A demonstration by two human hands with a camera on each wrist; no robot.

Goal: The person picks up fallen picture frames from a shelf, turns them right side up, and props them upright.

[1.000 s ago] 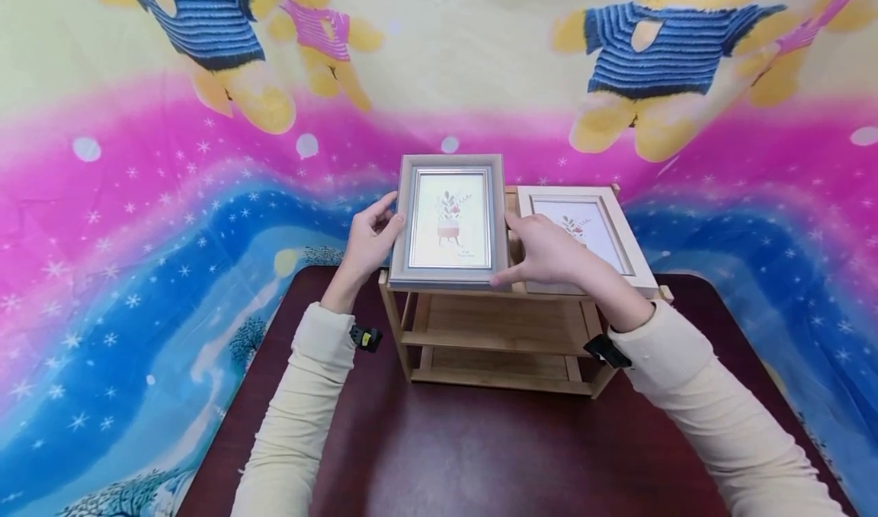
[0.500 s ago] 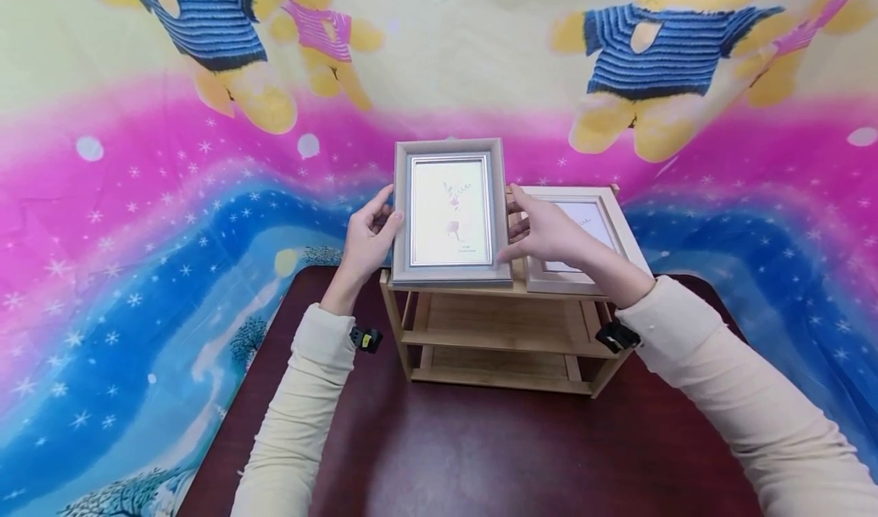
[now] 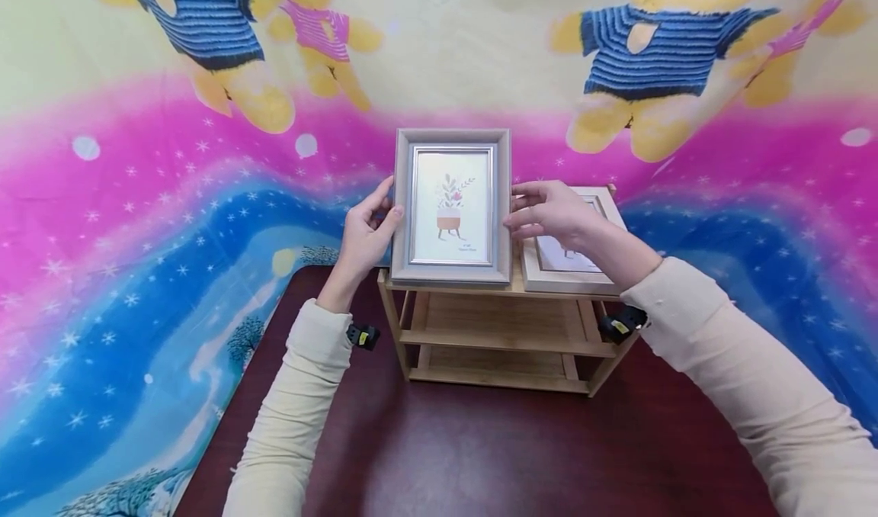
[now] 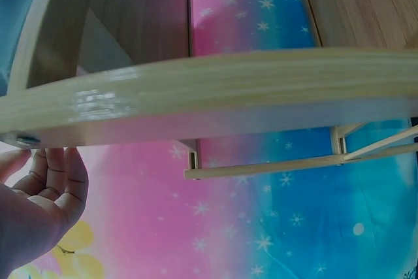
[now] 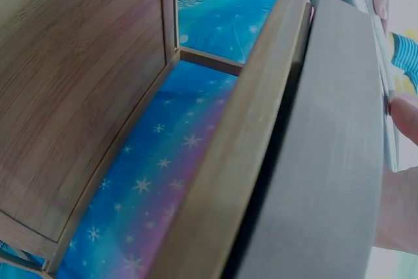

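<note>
A grey picture frame (image 3: 451,273) with a potted-plant print stands tilted back on the top of a wooden rack (image 3: 507,338). At its left edge my left hand (image 3: 366,233) pinches it, thumb on the front side and fingers reaching behind. My right hand (image 3: 559,213) has its fingertips at the frame's right edge, fingers loosely extended. Beneath that hand lies a cream picture frame (image 3: 575,280), partly covered. In the left wrist view, curled fingers (image 4: 62,178) show below a wooden rail. The right wrist view has the cream frame's side filling the right.
The rack has lower shelves (image 3: 507,322) and rests on a dark red table (image 3: 466,441). Close behind hangs a colourful cloth backdrop (image 3: 439,67) with bears and snowflakes. Black wrist cameras sit at both cuffs, the right one (image 3: 623,323) beside the rack's right post.
The grey frame has tipped more upright, its top edge rising. My right hand has shifted up from the frame's lower right corner to mid-edge. My left hand keeps its hold.
</note>
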